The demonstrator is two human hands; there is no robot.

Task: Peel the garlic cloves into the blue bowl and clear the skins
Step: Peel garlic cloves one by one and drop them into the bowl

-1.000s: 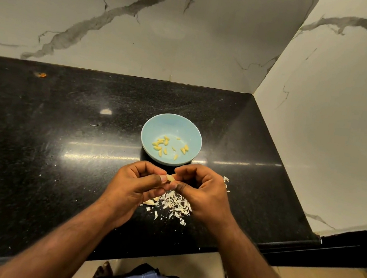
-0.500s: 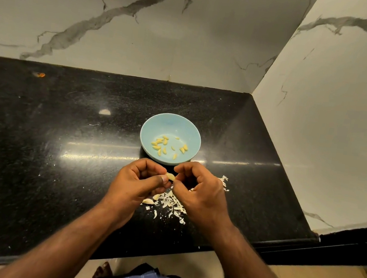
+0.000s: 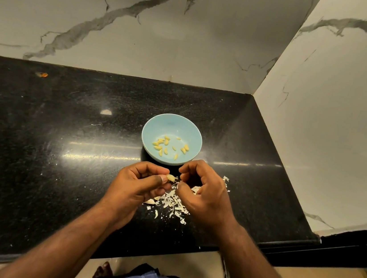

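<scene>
Left hand [image 3: 139, 185] curled, thumb pinching clove [image 3: 171, 178]. Right hand [image 3: 203, 191] curled just beside, fingertips near thumb, apart from left.

One bowl [image 3: 173, 126] holds about thirteen peeled cloves [image 3: 165, 147]. One clove [image 3: 171, 178] sits between two hands [image 3: 139, 185] [image 3: 203, 192]. One heap of skins [image 3: 172, 204] lies near.

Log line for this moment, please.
peeling | left hand pinches garlic clove | right hand curled beside it | peeled cloves in blue bowl | skins on counter
</scene>
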